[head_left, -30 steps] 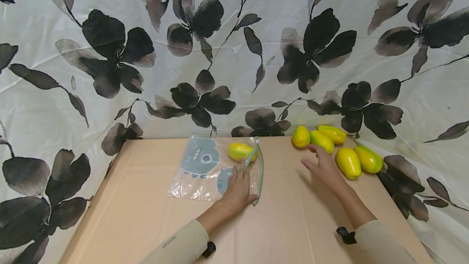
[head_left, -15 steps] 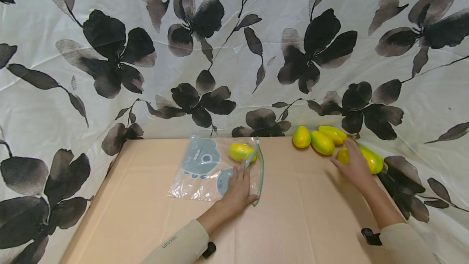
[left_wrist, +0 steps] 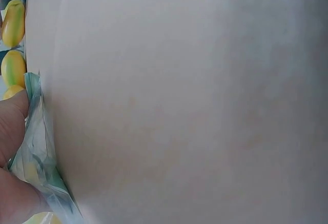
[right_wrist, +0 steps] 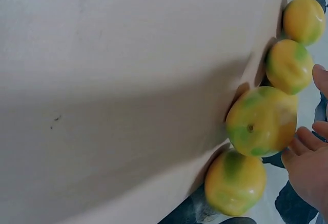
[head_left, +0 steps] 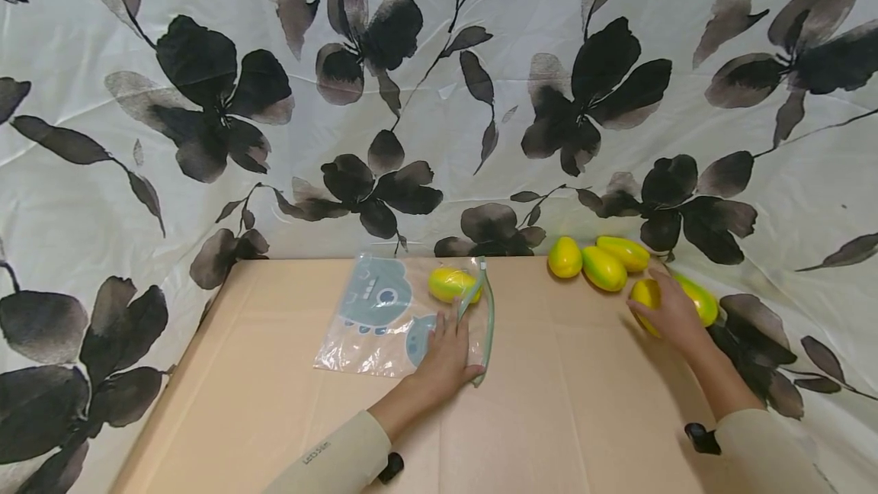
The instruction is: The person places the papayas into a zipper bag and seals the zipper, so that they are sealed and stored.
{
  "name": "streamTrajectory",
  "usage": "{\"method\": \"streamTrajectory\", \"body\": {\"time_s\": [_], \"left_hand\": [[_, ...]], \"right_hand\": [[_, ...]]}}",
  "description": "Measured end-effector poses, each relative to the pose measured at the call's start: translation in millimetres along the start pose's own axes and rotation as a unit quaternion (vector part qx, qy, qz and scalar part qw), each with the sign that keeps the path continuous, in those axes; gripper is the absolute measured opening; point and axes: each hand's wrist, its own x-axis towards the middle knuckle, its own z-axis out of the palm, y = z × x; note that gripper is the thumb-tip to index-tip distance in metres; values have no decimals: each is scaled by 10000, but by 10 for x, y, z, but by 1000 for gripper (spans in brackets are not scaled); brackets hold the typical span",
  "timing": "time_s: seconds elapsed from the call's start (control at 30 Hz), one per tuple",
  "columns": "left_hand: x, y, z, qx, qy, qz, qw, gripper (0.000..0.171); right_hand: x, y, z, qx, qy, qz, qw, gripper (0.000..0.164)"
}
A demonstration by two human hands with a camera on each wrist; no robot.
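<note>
A clear zip bag (head_left: 353,345) with a blue cartoon print lies flat on the board, one yellow-green mango (head_left: 449,283) inside near its green-edged opening. My left hand (head_left: 442,357) rests on the bag by that opening, fingers stretched out and thumb at the green edge. In the left wrist view, the bag's green edge (left_wrist: 33,88) stands up past the thumb. At the board's right side my right hand (head_left: 668,311) grips a mango (head_left: 645,299), thumb on its near left side and fingers over the far side. In the right wrist view, fingertips meet that mango's flank (right_wrist: 256,126).
Several more mangoes sit close round the right hand: one upright-looking mango (head_left: 564,258), two lying beside it, and one mango (head_left: 700,302) just right of the hand. The tan board (head_left: 521,402) ends against a floral cloth (head_left: 480,136) behind and at the sides.
My right hand has moved right, from beside the left mangoes to the nearer one at the right, and its fingers have come round it. The left hand and bag have stayed put.
</note>
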Motion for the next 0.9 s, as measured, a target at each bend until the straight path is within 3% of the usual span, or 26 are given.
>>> {"method": "streamTrajectory", "body": {"time_s": [0.3,0.6,0.9], "left_hand": [[5,-25,26,47,31,26,10000,107],[-3,-5,4,71,14,-18,10000,106],[2,2,-3,78,0,-66,9999,106]], "right_hand": [[2,-18,46,-118,60,62,9999,77],[-77,2,72,-344,378,484,9975,67],[-101,-3,155,-464,663,452,9957,59]]}}
